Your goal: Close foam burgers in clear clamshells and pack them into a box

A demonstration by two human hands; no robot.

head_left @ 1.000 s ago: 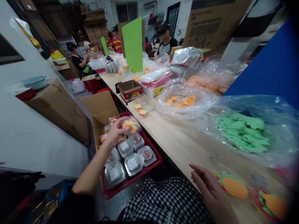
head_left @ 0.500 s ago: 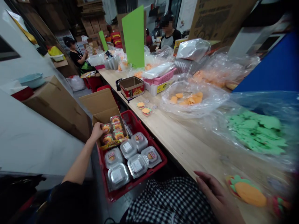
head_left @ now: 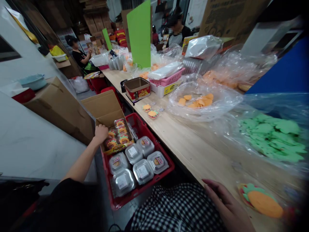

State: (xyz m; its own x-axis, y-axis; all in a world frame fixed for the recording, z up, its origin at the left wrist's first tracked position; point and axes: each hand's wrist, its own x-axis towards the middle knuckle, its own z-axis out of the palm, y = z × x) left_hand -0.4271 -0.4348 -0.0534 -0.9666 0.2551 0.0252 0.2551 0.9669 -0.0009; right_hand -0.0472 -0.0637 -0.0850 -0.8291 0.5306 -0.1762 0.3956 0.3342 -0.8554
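A person's open right hand (head_left: pixel 227 206) lies at the edge of a wooden table (head_left: pixel 193 154) near a carrot-shaped piece (head_left: pixel 264 203), while the curled left hand (head_left: pixel 101 134), grip unclear, touches clear burger packs (head_left: pixel 123 139) in a cardboard box (head_left: pixel 103 106) within a red crate (head_left: pixel 138 129).

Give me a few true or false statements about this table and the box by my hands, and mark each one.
The left hand rests at clear packs of burger-shaped items in an open cardboard box. True.

The right hand grips the orange oval piece with a green leafy top. False: it lies beside that piece without holding it.

The red plastic crate stands on top of the pale wooden table. False: it sits lower down, beside the table's edge.

Green leaf-shaped pieces lie in a clear plastic bag. True.
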